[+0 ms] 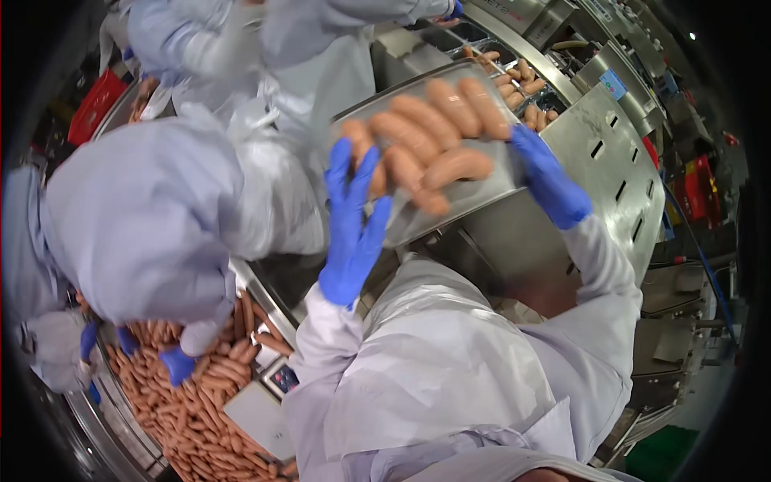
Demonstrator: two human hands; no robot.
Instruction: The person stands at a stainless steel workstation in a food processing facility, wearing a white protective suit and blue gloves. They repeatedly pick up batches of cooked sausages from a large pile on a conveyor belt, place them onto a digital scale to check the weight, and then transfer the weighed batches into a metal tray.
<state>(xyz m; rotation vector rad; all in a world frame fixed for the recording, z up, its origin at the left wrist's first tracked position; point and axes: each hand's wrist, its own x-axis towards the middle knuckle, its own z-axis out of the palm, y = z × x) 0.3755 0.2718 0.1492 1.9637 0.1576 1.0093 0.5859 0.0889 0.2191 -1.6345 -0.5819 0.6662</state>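
A grey tray (476, 193) with several thick sausages (421, 120) lying in it is before me. My left hand (355, 223), in a blue glove, is at the tray's left side, its fingers spread over a sausage at the end of the group; whether it grips that sausage or the tray cannot be told. My right hand (551, 175), also in a blue glove, is at the tray's right edge, with its fingertips hidden behind or inside the rim and close to a sausage. The tray and sausages are slightly blurred.
A co-worker in a pale hood (144, 217) bends over a large heap of sausages (199, 416) at the lower left, beside a scale (262, 419). More co-workers stand behind the tray. A packaging machine with black trays of sausages (518, 84) and a slotted steel plate (608, 156) are at right.
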